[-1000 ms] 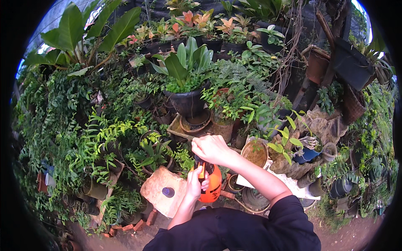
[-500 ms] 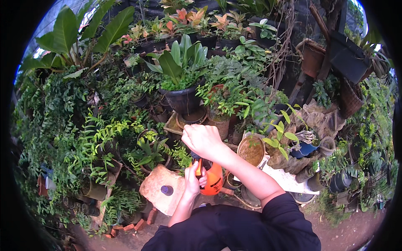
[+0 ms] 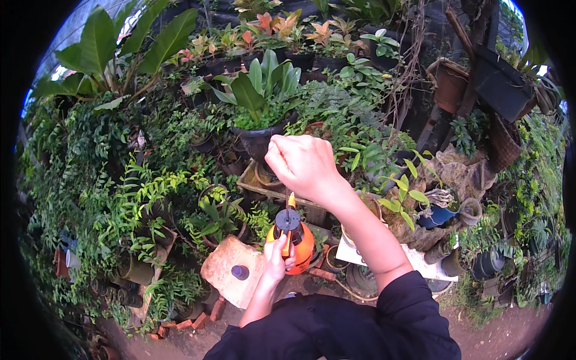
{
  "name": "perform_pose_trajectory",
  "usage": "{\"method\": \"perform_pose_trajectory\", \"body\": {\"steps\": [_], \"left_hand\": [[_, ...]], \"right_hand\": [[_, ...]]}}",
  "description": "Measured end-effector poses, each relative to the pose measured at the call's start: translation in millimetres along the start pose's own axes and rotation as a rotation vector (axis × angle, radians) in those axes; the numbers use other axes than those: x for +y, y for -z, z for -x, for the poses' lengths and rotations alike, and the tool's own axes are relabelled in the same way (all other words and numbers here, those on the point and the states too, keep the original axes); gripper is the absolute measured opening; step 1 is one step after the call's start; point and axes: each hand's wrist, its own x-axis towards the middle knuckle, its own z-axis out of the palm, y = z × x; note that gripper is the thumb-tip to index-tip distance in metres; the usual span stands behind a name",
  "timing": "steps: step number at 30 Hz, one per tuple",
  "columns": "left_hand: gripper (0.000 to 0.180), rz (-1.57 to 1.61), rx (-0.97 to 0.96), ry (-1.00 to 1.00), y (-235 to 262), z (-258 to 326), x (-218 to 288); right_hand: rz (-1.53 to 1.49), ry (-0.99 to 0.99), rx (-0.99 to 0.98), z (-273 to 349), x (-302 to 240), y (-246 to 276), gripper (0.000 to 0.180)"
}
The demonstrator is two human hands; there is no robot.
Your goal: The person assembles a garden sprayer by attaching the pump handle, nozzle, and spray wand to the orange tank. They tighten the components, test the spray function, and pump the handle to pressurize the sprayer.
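Observation:
An orange pressure sprayer (image 3: 306,249) with a black top stands upright in front of my body. My left hand (image 3: 277,258) is closed round its handle and trigger. Above it my right hand (image 3: 305,165) is a fist at the upper end of the thin pump rod (image 3: 287,199), which stands well out of the black cap. The fist hides the pump handle. The sprayer's yellow nozzle (image 3: 291,199) points away from me. Left of the sprayer lies a pale stone slab (image 3: 225,270) with a small dark purple cap (image 3: 240,272) on it.
A large black pot (image 3: 257,141) with a broad-leaved plant is just beyond my right hand. Dense foliage fills the left. At right are a blue pot (image 3: 437,217), a rugged piece of driftwood or rock (image 3: 459,171) and a white board (image 3: 429,264). Broken bricks (image 3: 200,322) edge the soil.
My right hand has risen from close above the sprayer's top, drawing the pump rod out, so the black cap now shows. My left hand keeps its hold on the sprayer.

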Motion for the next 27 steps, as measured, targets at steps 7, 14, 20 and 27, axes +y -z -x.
{"method": "perform_pose_trajectory", "body": {"steps": [7,14,20,27], "left_hand": [[0.053,0.058,0.060,0.113,7,4,-8],[0.053,0.126,-0.005,0.235,9,15,-20],[0.053,0.006,-0.048,0.088,1,15,-11],[0.052,0.012,-0.009,0.085,4,13,-3]], "right_hand": [[-0.024,-0.234,-0.342,95,14,-76,0.025],[-0.076,-0.227,-0.363,67,19,-42,0.027],[-0.010,-0.075,-0.015,4,6,2,0.025],[-0.077,-0.188,-0.175,66,2,-50,0.021]]}}
